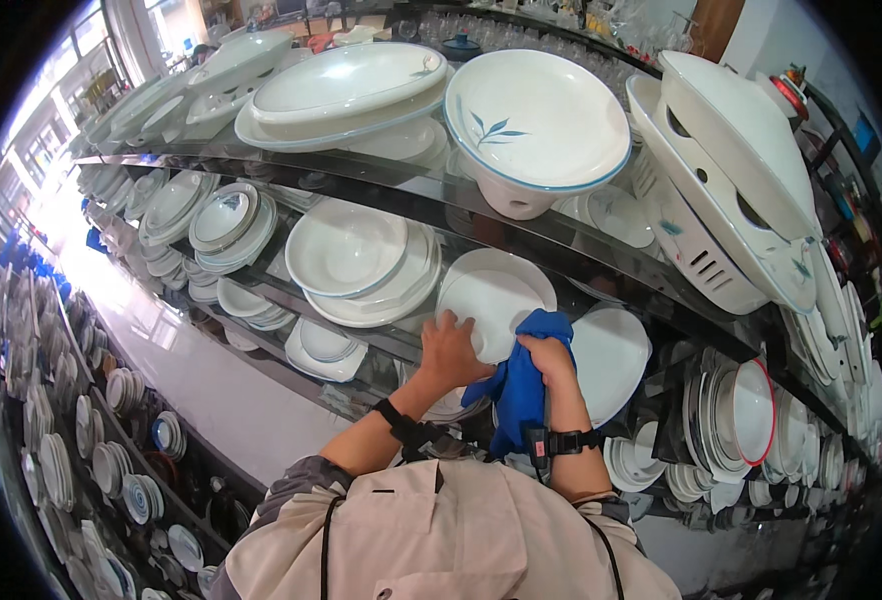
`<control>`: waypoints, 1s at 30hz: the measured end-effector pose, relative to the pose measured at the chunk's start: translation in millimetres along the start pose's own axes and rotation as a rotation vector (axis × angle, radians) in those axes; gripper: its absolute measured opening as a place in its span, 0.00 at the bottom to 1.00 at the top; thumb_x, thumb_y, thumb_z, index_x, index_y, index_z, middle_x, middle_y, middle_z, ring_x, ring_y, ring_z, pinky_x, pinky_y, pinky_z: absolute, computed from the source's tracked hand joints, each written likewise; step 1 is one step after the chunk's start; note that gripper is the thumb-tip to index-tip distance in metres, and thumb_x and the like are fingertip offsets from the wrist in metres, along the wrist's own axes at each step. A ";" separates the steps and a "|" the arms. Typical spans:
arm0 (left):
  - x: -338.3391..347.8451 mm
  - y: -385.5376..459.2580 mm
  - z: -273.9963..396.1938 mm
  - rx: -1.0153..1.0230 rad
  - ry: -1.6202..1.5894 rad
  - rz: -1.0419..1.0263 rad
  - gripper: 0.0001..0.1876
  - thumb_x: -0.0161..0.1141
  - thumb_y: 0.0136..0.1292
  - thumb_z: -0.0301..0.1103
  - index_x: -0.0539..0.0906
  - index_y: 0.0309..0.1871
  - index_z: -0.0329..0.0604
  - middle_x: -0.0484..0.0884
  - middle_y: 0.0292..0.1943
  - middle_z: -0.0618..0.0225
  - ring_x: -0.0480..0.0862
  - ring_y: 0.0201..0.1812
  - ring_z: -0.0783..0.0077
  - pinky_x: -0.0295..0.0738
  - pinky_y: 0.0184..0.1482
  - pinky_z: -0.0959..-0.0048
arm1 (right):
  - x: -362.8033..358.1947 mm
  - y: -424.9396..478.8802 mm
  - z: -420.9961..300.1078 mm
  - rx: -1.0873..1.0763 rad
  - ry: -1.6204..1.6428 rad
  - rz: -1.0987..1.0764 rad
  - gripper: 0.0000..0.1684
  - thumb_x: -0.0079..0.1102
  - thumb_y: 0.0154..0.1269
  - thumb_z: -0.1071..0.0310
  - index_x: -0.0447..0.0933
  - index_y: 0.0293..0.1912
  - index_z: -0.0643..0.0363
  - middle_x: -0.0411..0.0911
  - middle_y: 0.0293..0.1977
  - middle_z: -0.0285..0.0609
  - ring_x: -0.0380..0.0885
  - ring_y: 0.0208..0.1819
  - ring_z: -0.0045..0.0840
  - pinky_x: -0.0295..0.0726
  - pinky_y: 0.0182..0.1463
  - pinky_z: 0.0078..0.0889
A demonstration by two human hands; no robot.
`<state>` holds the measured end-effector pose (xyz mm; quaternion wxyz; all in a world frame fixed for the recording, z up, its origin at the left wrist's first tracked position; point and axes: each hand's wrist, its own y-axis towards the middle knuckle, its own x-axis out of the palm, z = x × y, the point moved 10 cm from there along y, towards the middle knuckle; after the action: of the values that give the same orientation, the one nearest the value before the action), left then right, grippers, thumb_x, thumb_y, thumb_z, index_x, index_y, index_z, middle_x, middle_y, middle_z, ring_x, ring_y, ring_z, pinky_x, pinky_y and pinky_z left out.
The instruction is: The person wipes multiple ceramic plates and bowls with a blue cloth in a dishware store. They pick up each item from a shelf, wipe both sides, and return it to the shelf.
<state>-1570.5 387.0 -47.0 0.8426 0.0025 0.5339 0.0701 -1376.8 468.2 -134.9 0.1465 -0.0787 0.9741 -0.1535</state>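
A white ceramic plate (489, 307) lies tilted on the glass shelf before me, over another round white dish (497, 261). My left hand (452, 349) rests at the plate's lower left edge, its fingers spread on the rim; whether it grips the plate I cannot tell. My right hand (549, 356) holds a bunched blue cloth (523, 397) at the plate's right edge, and part of the cloth hangs down below the hand. To the right of the cloth stands a larger white plate (609, 364).
Large white serving dishes (347, 82) and a footed bowl with a blue leaf pattern (538, 120) stand on the upper glass shelf (411, 176). Stacked bowls (347, 251) sit left of my hands. Pierced white ceramic stands (700, 232) lean at right. More crockery shelves line the far left.
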 end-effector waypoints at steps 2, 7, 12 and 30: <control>1.2 2.0 3.4 -0.003 0.007 -0.020 0.45 0.76 0.33 0.56 0.80 0.59 0.41 0.71 0.55 0.51 0.69 0.55 0.40 0.68 0.59 0.50 | -2.7 4.8 1.6 -0.044 0.029 0.002 0.20 0.67 0.58 0.64 0.81 0.48 0.64 0.82 0.44 0.45 0.81 0.44 0.32 0.78 0.48 0.34; 1.6 1.1 4.6 -0.038 0.004 -0.048 0.46 0.74 0.34 0.56 0.79 0.60 0.41 0.70 0.56 0.50 0.67 0.56 0.37 0.68 0.60 0.48 | -2.5 1.7 2.0 0.048 0.008 0.015 0.19 0.67 0.58 0.65 0.81 0.48 0.63 0.82 0.44 0.45 0.81 0.42 0.32 0.79 0.47 0.34; 8.2 -1.5 -0.8 -0.083 -0.013 0.019 0.47 0.74 0.34 0.54 0.77 0.62 0.41 0.68 0.57 0.48 0.64 0.60 0.35 0.64 0.62 0.44 | 1.9 -14.9 0.4 0.176 0.131 -0.031 0.21 0.67 0.57 0.66 0.80 0.50 0.63 0.83 0.43 0.47 0.82 0.40 0.35 0.81 0.45 0.36; 17.4 -6.0 4.6 -0.020 0.052 0.155 0.43 0.70 0.45 0.58 0.75 0.63 0.41 0.68 0.59 0.48 0.62 0.64 0.35 0.58 0.66 0.44 | -22.0 -91.5 -46.4 -0.237 0.542 -0.144 0.24 0.66 0.60 0.76 0.75 0.56 0.63 0.79 0.51 0.43 0.78 0.53 0.30 0.76 0.60 0.33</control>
<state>-1558.4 383.5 -61.1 0.8205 0.0337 0.5530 0.1406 -1360.5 399.3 -57.4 -0.1402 -0.1204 0.9807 -0.0640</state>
